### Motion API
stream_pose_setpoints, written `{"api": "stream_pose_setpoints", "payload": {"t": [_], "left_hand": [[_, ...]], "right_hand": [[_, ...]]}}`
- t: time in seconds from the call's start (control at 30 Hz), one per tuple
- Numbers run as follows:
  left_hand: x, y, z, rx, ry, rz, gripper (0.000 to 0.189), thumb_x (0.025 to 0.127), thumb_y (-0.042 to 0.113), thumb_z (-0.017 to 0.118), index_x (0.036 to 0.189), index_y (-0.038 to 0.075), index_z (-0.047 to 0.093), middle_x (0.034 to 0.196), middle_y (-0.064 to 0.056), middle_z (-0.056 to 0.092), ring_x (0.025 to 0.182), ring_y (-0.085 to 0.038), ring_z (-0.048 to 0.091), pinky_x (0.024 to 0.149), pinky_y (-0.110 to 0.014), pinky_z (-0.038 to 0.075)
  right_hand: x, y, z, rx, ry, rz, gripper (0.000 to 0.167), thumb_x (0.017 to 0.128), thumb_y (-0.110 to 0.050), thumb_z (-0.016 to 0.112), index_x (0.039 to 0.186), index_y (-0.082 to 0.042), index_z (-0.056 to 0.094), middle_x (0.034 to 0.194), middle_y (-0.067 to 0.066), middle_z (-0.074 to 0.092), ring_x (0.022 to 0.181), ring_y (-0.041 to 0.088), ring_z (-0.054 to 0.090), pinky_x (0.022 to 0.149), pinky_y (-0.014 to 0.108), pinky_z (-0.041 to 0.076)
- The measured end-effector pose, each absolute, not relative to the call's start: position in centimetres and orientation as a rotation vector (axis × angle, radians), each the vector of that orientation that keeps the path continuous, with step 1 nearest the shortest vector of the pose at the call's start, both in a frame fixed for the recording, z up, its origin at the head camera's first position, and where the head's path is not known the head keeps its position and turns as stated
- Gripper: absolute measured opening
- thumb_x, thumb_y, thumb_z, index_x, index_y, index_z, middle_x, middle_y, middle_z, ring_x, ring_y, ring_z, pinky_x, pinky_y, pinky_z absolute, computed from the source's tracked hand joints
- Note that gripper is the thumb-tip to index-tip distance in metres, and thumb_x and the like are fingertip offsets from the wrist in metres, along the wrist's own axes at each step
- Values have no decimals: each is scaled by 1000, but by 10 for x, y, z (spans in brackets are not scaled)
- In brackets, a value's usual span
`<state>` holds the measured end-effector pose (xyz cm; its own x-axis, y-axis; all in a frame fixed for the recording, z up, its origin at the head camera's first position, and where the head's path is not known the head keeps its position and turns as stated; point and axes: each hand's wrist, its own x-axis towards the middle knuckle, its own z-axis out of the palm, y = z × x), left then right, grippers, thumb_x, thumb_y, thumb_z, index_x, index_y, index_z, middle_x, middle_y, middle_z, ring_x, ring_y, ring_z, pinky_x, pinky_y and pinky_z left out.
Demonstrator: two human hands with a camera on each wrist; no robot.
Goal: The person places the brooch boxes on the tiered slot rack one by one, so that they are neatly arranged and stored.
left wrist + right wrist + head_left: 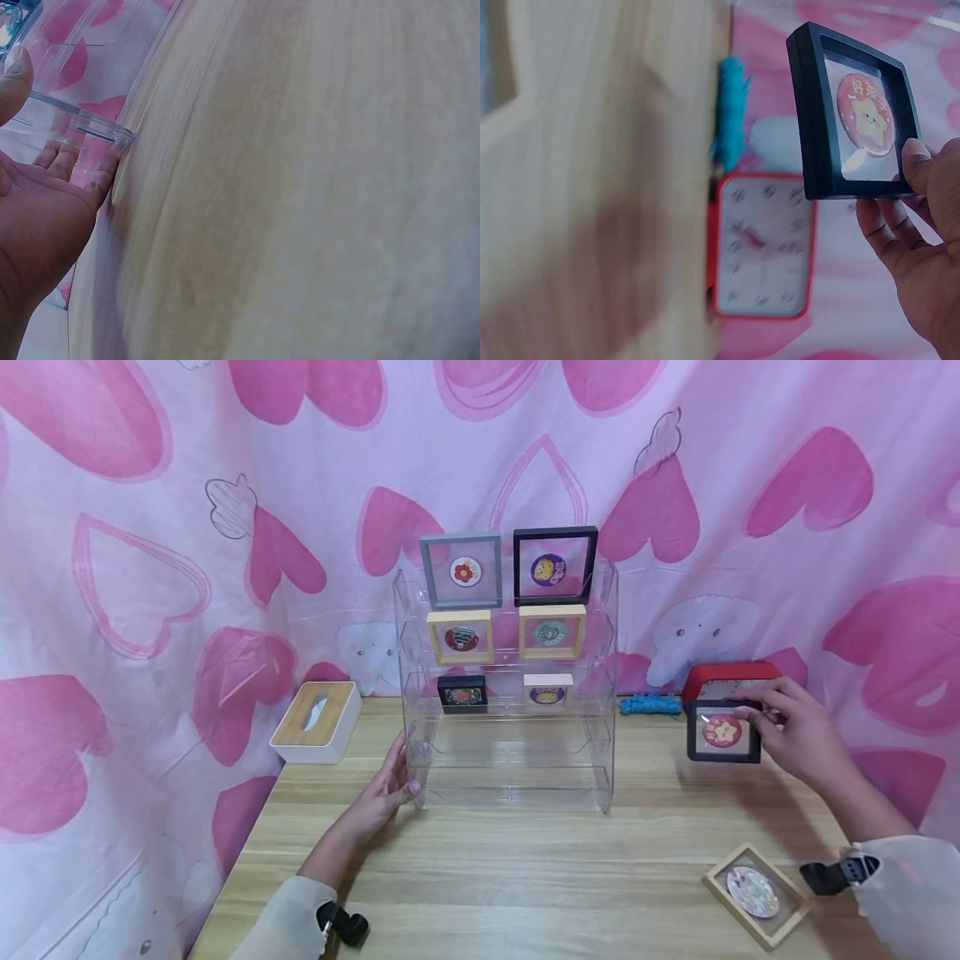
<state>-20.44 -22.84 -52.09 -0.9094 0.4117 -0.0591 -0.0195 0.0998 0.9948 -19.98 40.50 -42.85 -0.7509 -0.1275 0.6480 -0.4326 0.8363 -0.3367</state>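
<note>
A clear acrylic tiered rack (510, 777) stands mid-table, holding several small display frames with round badges inside. Against its lower left side rests my left hand (380, 795), fingers fairly straight along the panel and thumb near the front edge; in the left wrist view, the hand (49, 217) appears beside the clear plastic. My right hand (802, 735) pinches a black display frame (693, 732) by its side, raised above the table at right. Inside it is a red badge (866, 116) with a star. A wooden-edged display frame (720, 887) lies flat at front right.
A red clock (731, 672) stands behind the black frame, with a blue bundle (650, 704) beside it. At the table's back left sits a tissue box (315, 722) with a wooden lid. A pink heart-patterned curtain (480, 460) hangs behind the table.
</note>
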Motion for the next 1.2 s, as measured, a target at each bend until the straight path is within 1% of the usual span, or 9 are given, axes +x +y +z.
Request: {"api": "stream_pose_setpoints", "payload": {"t": [0.13, 0.37, 0.5, 0.6, 0.73, 0.87, 1.0, 1.2], "left_hand": [[-204, -229, -522, 392, 2061, 1873, 93, 114, 7, 52, 176, 48, -4, 188, -15, -7, 174, -44, -8, 137, -70, -4], [-204, -229, -523, 388, 2064, 1865, 93, 115, 8, 52, 176, 49, -3, 188, -13, -7, 174, -43, -9, 137, -70, -4], [-204, -229, -523, 382, 2060, 1865, 93, 115, 8, 52, 176, 50, -3, 188, -12, -8, 174, -43, -9, 138, -70, -4], [-205, -229, -522, 370, 2065, 1858, 92, 115, 10, 52, 175, 52, -3, 188, -10, -9, 174, -42, -10, 138, -70, -4], [-206, -228, -521, 367, 2069, 1853, 91, 116, 10, 51, 175, 54, -2, 189, -9, -9, 174, -41, -10, 138, -69, -4], [-206, -228, -520, 381, 2072, 1853, 92, 115, 8, 51, 175, 53, -2, 188, -11, -9, 174, -42, -9, 138, -69, -4], [-205, -228, -520, 391, 2069, 1862, 93, 114, 5, 51, 175, 51, -2, 188, -13, -9, 174, -43, -9, 138, -69, -4], [-204, -229, -522, 382, 2067, 1865, 92, 115, 7, 51, 175, 51, -2, 188, -13, -8, 174, -43, -9, 137, -70, -4]], "right_hand": [[-197, 386, -413, 468, -2333, 644, 42, 79, 19, 86, 113, -5, 84, 101, 9, 65, 85, -11, 42, 69, 3, 39], [-191, 358, -390, 561, -2278, 679, 42, 78, 23, 85, 111, -2, 83, 104, 11, 67, 93, -11, 47, 78, -3, 42], [-187, 344, -380, 593, -2260, 721, 43, 77, 25, 85, 111, -1, 83, 106, 13, 68, 94, -7, 49, 76, -1, 43], [-183, 333, -373, 602, -2254, 764, 43, 78, 24, 85, 112, -2, 84, 107, 11, 69, 95, -4, 51, 77, 0, 43], [-180, 316, -367, 627, -2266, 833, 45, 79, 22, 85, 115, -5, 84, 110, 6, 69, 101, -6, 57, 85, -4, 47], [-179, 299, -365, 695, -2278, 899, 48, 80, 23, 84, 118, -6, 84, 111, 6, 68, 103, -6, 60, 90, -1, 51], [-178, 278, -364, 733, -2292, 963, 47, 83, 20, 84, 120, -9, 84, 112, 4, 69, 100, -3, 62, 87, 1, 54], [-183, 245, -367, 762, -2322, 1055, 44, 86, 13, 86, 123, -11, 84, 114, 2, 68, 106, 1, 62, 89, 5, 57]]}}
